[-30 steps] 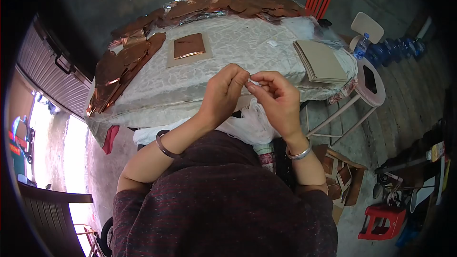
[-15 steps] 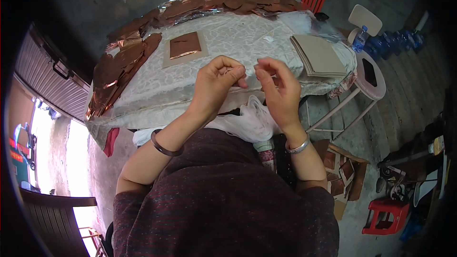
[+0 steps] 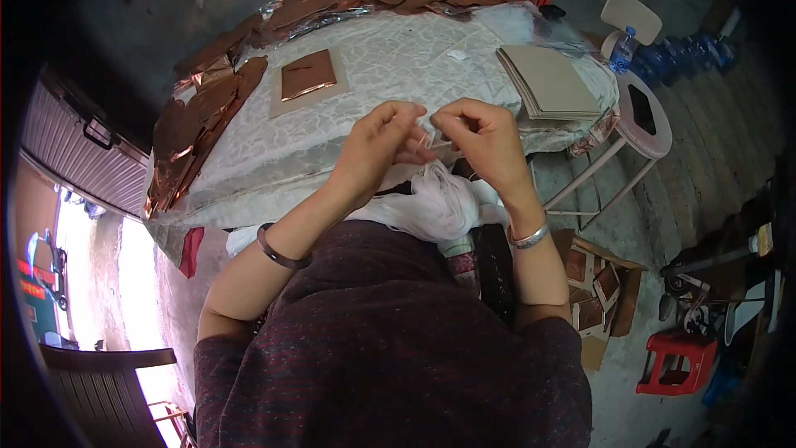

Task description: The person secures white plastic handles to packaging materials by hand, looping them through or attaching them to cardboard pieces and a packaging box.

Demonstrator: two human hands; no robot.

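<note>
- Fingers of the left hand [image 3: 373,145] are loosely spread with a fine white strand [image 3: 430,138] at their tips; can't tell if they grip it or it just lies across them
- right hand [image 3: 491,139] looks pinched, thumb against forefinger, seemingly on that same strand; the two hands sit close together but apart, up in front of the near edge of the covered table [image 3: 274,158]
- big loopy white bundle [image 3: 448,206] is just below the hands, against the person's front; the strand seems to run down toward it, though I can't trace it all the way
- tangling is my main worry; those loose loops overlap, so one hard tug could draw up a knot
- slipping is the other; the strand is thin, so a slack right pinch could drop it, and it'd be tough to spot against the pale cloth
- silver bangle [image 3: 528,238] on the right wrist hangs near the bundle; a low sweep of that arm could snag a loop
</note>
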